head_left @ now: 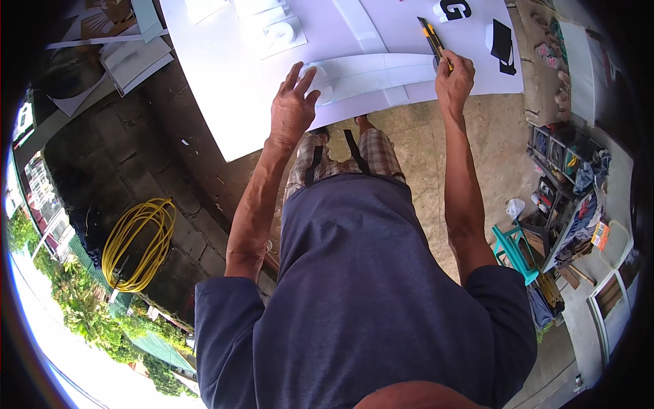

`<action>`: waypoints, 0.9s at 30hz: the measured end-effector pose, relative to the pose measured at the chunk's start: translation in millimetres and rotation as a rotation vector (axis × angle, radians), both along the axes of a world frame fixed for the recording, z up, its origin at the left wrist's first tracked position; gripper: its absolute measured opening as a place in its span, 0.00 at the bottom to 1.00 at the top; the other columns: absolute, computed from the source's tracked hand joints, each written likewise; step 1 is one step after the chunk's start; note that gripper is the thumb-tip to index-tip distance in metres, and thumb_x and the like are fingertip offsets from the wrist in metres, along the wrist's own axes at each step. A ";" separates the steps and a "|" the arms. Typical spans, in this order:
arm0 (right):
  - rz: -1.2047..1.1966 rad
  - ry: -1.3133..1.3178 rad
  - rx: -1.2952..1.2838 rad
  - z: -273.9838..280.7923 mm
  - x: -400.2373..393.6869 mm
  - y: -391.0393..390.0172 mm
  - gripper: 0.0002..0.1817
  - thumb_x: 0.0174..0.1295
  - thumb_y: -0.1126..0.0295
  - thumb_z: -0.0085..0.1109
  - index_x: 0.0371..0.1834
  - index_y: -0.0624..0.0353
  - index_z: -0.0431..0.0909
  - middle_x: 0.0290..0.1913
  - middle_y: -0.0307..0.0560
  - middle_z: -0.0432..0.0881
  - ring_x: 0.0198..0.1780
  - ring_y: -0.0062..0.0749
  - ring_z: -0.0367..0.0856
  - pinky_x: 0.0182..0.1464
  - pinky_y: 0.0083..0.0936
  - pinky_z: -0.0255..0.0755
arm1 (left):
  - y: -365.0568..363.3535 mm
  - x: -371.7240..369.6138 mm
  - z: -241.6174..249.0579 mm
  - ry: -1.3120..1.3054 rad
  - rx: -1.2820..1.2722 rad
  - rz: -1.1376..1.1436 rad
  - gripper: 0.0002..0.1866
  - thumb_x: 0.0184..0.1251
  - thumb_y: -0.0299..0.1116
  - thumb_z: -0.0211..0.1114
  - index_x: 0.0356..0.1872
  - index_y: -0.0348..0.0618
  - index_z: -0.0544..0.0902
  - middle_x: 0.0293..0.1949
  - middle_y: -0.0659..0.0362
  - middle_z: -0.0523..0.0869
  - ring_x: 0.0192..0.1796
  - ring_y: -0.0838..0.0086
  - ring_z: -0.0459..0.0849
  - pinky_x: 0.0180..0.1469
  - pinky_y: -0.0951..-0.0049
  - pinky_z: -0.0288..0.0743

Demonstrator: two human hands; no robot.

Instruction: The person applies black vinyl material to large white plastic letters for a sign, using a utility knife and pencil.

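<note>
A yellow-and-black utility knife [429, 35] points away from me in my right hand [455, 80], whose fingers are closed round its lower end. This hand is at the right end of a long, slightly curved white strip [368, 73] lying along the near side of the white board [225, 102]. At the strip's left end is my left hand [293, 109], fingers spread and holding nothing. White cut-out pieces [281, 33] lie on the board beyond my left hand. A black letter G [455, 9] is past the knife, and black pieces [502, 42] sit near the right edge.
A coil of yellow cable [139, 244] lies at the left on dark blocks. Sheets and scraps [135, 63] are piled at upper left. To the right stand a green plastic stool [516, 253] and a cluttered shelf [558, 163]. The board's near edge runs close before my legs.
</note>
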State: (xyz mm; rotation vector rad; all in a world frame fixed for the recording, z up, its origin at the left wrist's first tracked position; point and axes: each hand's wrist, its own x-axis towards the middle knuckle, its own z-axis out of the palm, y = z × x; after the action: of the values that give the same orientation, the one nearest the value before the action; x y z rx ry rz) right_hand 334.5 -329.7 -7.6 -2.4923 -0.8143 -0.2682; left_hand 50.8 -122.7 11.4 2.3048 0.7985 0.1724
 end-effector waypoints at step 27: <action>0.099 -0.132 -0.311 -71.4 65.1 166.8 0.12 0.72 0.65 0.56 0.46 0.62 0.82 0.44 0.58 0.85 0.40 0.54 0.88 0.43 0.45 0.84 | -2.0 -1.6 -1.7 0.046 0.096 0.066 0.26 0.63 0.39 0.75 0.64 0.61 0.83 0.69 0.59 0.80 0.64 0.58 0.83 0.60 0.60 0.82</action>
State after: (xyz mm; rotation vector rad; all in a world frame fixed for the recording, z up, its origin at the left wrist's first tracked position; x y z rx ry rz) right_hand 399.5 -163.0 -78.9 -2.7326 -1.1040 -0.2927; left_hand 49.1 -124.8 9.7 2.3807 0.9085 0.1911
